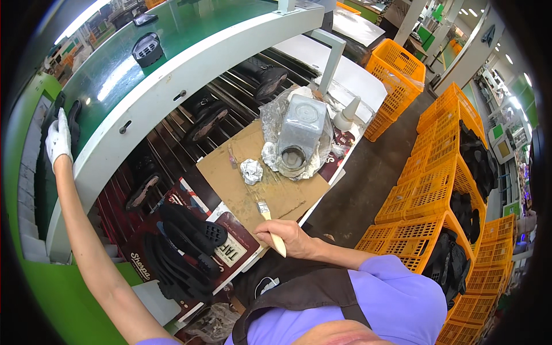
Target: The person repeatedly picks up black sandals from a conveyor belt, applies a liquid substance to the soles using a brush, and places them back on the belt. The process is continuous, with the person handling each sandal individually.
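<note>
My left arm stretches far out and up to my left, almost straight, and my left hand (pixel 58 140) in its white glove lies on a dark shoe sole (pixel 73 118) at the edge of the green conveyor belt (pixel 172 34). Whether those fingers grip the sole or only rest on it I cannot tell.

My right hand (pixel 287 236) stays close to my body, wrist bent, at the near edge of the desk (pixel 351 75). Its fingers are closed around the pale handle of a small brush (pixel 270 227), with the bristles pointing away from me onto a brown cardboard sheet (pixel 253 184).

On that cardboard sit a crumpled white wad (pixel 250 171) and, just beyond it, a grey metal can (pixel 300 129) wrapped in clear plastic, its round opening facing me. A white cone-tipped bottle (pixel 347 114) stands to the right of the can. Near my chest lies a pile of black soles (pixel 184 241) on flattened dark red printed cartons (pixel 230 253) with white lettering. More soles rest on the dark rack (pixel 190 126) under the belt. To my right, orange plastic crates (pixel 437 190) are stacked in rows, several holding black soles.
</note>
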Action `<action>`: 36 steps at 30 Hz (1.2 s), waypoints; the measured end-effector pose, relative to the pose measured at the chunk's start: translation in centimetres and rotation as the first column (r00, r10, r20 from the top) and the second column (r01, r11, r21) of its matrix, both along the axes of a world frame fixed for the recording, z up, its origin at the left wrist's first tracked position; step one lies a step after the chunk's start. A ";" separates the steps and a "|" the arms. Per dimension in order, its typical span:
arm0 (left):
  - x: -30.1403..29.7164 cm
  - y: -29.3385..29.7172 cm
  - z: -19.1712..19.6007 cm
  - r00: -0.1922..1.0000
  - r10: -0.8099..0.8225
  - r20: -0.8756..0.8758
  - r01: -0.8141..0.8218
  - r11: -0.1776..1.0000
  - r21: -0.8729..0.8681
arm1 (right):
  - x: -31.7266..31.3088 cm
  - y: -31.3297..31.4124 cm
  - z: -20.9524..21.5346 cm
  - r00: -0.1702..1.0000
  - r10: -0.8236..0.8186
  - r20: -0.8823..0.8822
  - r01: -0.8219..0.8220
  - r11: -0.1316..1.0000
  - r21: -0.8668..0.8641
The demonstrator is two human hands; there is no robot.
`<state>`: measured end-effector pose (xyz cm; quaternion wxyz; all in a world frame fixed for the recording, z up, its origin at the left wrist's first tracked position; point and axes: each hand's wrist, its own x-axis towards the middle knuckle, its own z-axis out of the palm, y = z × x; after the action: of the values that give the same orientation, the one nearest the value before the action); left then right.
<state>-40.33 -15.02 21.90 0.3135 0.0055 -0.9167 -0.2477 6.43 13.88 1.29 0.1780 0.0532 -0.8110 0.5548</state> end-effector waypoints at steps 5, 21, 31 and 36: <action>0.3 -0.2 0.1 1.000 0.008 0.001 -0.008 1.000 -0.010 | 0.0 -0.2 0.1 1.000 0.014 0.027 -0.013 0.999 -0.037; 2.1 1.1 0.4 1.000 0.023 0.007 -0.023 1.000 0.009 | -0.1 -0.6 -0.1 0.999 0.018 0.035 -0.018 1.000 -0.016; 3.5 1.6 1.0 0.996 0.046 -0.074 -0.052 0.995 -0.090 | -0.1 -0.8 0.1 1.000 0.027 0.011 -0.027 1.000 0.004; 5.0 3.1 1.3 0.982 0.004 -0.188 -0.032 0.989 -0.143 | -0.1 -0.8 0.0 1.000 0.018 0.012 -0.018 1.000 0.006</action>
<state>-35.36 -11.97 23.16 0.4002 -0.0324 -0.8987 -0.1765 6.30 13.04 1.28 0.1680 0.0575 -0.8133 0.5541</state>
